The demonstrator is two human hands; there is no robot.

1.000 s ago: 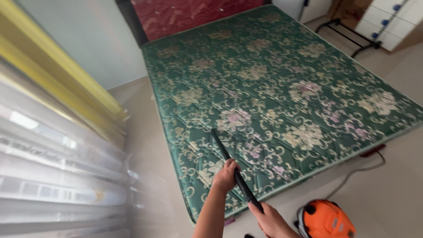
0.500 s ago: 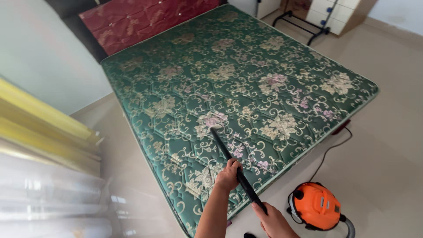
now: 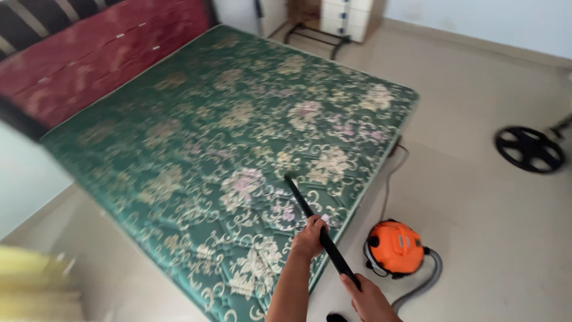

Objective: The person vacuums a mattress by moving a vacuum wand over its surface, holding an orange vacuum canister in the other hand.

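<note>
Here the left hand (image 3: 308, 237) is wrapped around the middle of a black vacuum wand (image 3: 310, 216), the right hand (image 3: 369, 300) gripping its lower end. The wand's tip rests on the green floral mattress (image 3: 196, 149); an orange vacuum cleaner (image 3: 396, 246) sits on the floor just beside.

Pale tiled floor (image 3: 488, 214) under daylight; a red padded headboard (image 3: 89, 65), white drawers (image 3: 348, 15), and possibly a fan base (image 3: 529, 149).

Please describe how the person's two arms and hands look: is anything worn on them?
Both are bare. The left hand and its forearm show no sleeve, glove, watch or ring. The right hand is also uncovered; its forearm is cut off by the picture's lower edge.
</note>
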